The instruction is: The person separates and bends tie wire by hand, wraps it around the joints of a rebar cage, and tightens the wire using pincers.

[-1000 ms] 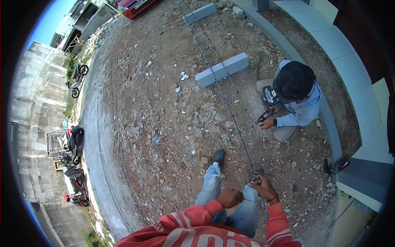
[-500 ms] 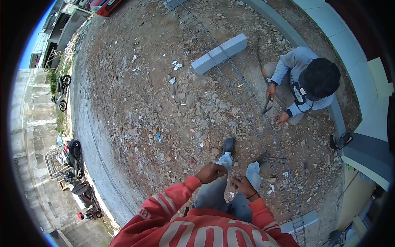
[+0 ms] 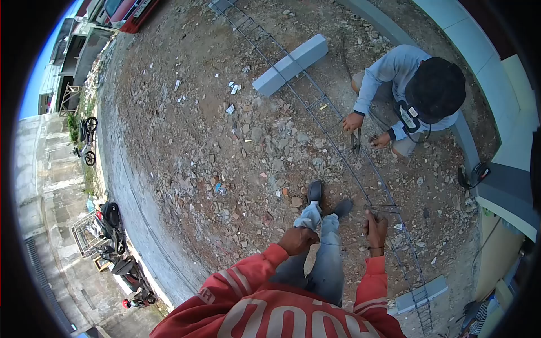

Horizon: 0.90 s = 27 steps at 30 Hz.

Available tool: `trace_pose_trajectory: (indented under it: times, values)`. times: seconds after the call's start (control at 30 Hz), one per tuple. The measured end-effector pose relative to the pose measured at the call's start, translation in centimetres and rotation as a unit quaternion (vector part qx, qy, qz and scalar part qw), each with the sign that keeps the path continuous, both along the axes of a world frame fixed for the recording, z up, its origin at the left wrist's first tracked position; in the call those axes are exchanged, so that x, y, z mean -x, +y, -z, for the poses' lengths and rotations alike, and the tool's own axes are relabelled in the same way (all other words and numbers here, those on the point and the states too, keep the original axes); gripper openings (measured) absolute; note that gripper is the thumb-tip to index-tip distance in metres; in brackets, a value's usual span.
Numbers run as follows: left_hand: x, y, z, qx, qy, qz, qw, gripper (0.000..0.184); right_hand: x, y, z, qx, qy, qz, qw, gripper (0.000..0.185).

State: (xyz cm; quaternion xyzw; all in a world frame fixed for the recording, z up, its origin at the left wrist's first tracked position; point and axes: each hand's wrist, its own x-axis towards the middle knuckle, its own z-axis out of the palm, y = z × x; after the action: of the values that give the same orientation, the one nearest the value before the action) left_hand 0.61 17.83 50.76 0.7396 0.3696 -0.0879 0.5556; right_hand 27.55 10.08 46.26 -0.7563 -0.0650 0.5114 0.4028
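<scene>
My left hand (image 3: pixel 298 240) is closed in front of my legs; faint thin strands that look like wire show on either side of it. Beside the rebar cage (image 3: pixel 366 159), my right hand (image 3: pixel 375 230) is raised with its fingers pinched together; what they hold is too small to make out. Just above its fingertips sits a stirrup (image 3: pixel 386 208) across the long bars. The cage runs diagonally over the ground and rests on pale blocks, one (image 3: pixel 290 65) farther off and another (image 3: pixel 421 294) near me.
A co-worker (image 3: pixel 403 96) in a light blue top crouches at the cage's right side, a dark hand tool (image 3: pixel 356 141) at one hand. Rubble (image 3: pixel 265 146) covers the ground. Motorbikes (image 3: pixel 132 281) and a red car (image 3: pixel 132 14) stand leftward. A low kerb (image 3: pixel 389 25) runs at right.
My hands have parted: the right moved rightward and up to the stirrup, while the left stayed near my legs. My right foot shifted toward the left one. The co-worker's hands and tool moved up along the cage.
</scene>
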Motion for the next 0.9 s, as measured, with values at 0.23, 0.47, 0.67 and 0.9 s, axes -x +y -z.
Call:
trace_pose_trajectory:
  times: [0.23,0.47,0.67,0.9]
  values:
    - [-1.2,0.7,1.1,-0.078,-0.027,0.048,0.995,0.011,4.6,-3.9,-1.4,-0.026,0.178,-0.370,0.912,0.039]
    - [-0.6,5.4,1.8,-0.052,-0.053,0.020,0.997,0.012,12.2,-0.8,1.7,-0.125,-0.046,-0.334,0.933,0.017]
    - [7.2,20.4,4.6,-0.119,-0.003,-0.007,0.993,0.017,13.1,8.6,3.5,-0.076,0.121,-0.083,0.986,0.016]
    - [15.5,34.3,9.6,-0.097,-0.009,0.104,0.990,0.015,22.7,23.5,8.3,-0.016,0.135,-0.136,0.981,0.050]
